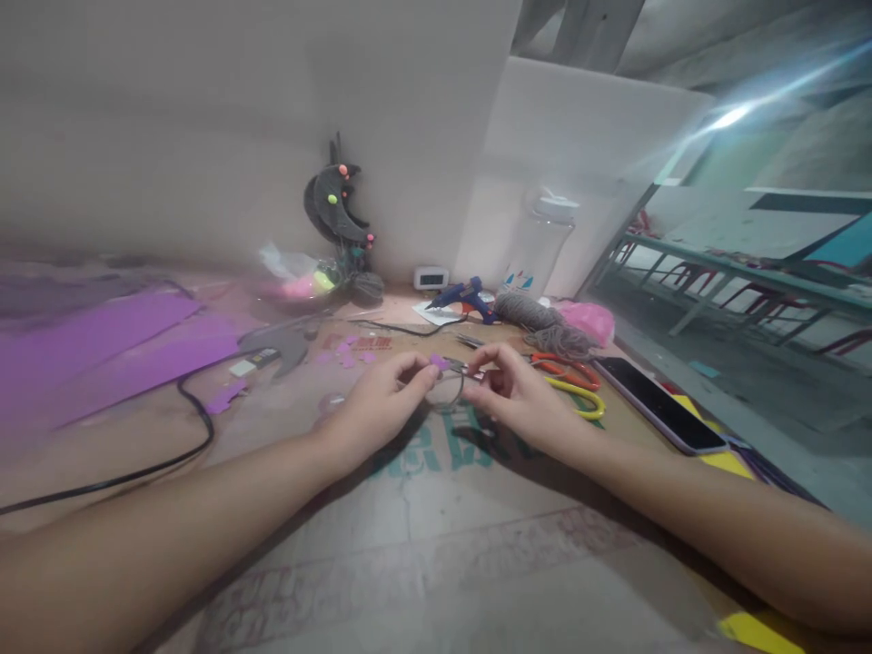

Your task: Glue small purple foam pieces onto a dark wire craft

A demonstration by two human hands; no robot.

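Observation:
Between the thumb and finger of my left hand (381,400) is a small purple foam or paper piece (440,361). My right hand (521,395) is closed in a pinch just to the right, at a thin grey loop (458,392) that curves below the purple piece. Whether the loop is wire or cord I cannot tell. Both hands hover close together over the cardboard-covered table (422,563). Beyond the right hand lie orange-handled scissors (569,371) and a yellow-handled pair (579,400).
Purple sheets (136,341) and a black cord (197,445) lie at left. At the back are a dark crescent ornament (331,209), a blue glue gun (470,295), grey yarn (535,318) and a clear bottle (545,241). A phone (658,404) lies at right.

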